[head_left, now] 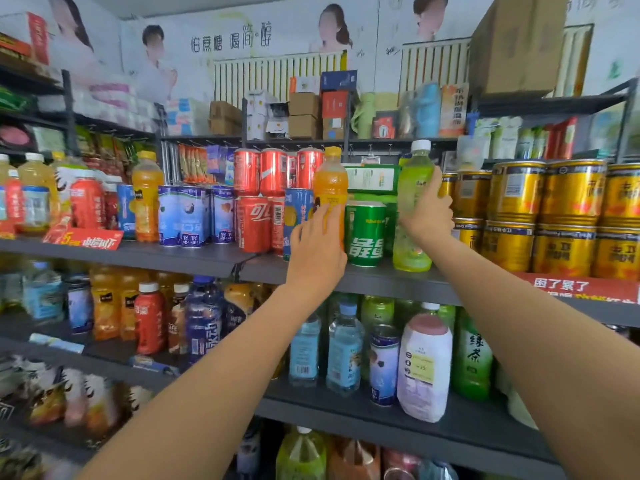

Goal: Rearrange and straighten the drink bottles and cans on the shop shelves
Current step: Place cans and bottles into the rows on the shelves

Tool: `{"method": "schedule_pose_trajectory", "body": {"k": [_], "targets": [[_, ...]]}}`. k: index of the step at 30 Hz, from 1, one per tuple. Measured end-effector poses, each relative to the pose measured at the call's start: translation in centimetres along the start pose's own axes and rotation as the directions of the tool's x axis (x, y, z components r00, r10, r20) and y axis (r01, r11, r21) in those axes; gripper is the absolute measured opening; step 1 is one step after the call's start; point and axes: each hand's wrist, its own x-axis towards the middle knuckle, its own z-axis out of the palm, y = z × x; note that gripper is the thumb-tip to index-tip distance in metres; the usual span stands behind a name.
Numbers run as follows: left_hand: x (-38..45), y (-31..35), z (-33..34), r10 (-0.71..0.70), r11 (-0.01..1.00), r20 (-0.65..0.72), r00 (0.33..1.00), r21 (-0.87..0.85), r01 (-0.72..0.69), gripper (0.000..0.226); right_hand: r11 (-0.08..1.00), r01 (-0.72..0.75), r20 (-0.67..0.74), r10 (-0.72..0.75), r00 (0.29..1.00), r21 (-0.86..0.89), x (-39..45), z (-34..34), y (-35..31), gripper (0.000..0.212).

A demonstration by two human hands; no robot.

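Two hands are reaching to the upper shelf [363, 282]: the left hand [317, 247] is curling its fingers round the orange bottle [330, 183], the right hand [427, 209] is gripping the green bottle [414, 188]. Between them a green can [365, 233] is standing upright.

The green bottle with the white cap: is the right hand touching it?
Touching. The head view shows the right hand with fingers curled round the green bottle.
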Motion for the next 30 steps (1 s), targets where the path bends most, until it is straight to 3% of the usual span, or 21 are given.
{"method": "schedule_pose_trajectory", "body": {"k": [6, 11, 16, 21, 25, 30], "targets": [[0.1, 2.1, 1.0, 0.023, 0.995, 0.016, 1.000, -0.097, -0.021, 0.068, 0.986, 0.019, -0.032, -0.013, 0.999, 0.163, -0.6, -1.5, 0.6, 0.102], [1.6, 5.4, -0.4, 0.033, 0.947, 0.019, 0.999, -0.321, -0.025, 0.073, 0.956, 0.253, -0.080, -0.244, 0.966, 0.145, -2.3, -5.0, -0.1, 0.105], [2.7, 10.6, -1.9, -0.013, 0.712, 0.068, 0.998, -0.700, 0.057, 0.087, 0.899, 0.362, -0.057, -0.360, 0.931, 0.245, -3.7, -10.8, -1.9, 0.108], [0.3, 13.6, -2.2, -0.028, 0.563, 0.059, 0.998, -0.824, 0.064, 0.082, 0.893, 0.379, -0.019, -0.386, 0.922, 0.241, -6.3, -14.1, -1.2, 0.094], [-2.0, 14.5, -2.8, 0.038, 0.600, 0.091, 0.995, -0.799, 0.050, 0.075, 0.913, 0.286, 0.036, -0.309, 0.950, 0.291, -8.3, -15.5, 0.7, 0.072], [-3.6, 16.0, -3.1, 0.094, 0.676, 0.177, 0.980, -0.734, 0.067, 0.083, 0.903, 0.205, 0.072, -0.249, 0.966, 0.378, -9.2, -17.0, 3.7, 0.054]]}}
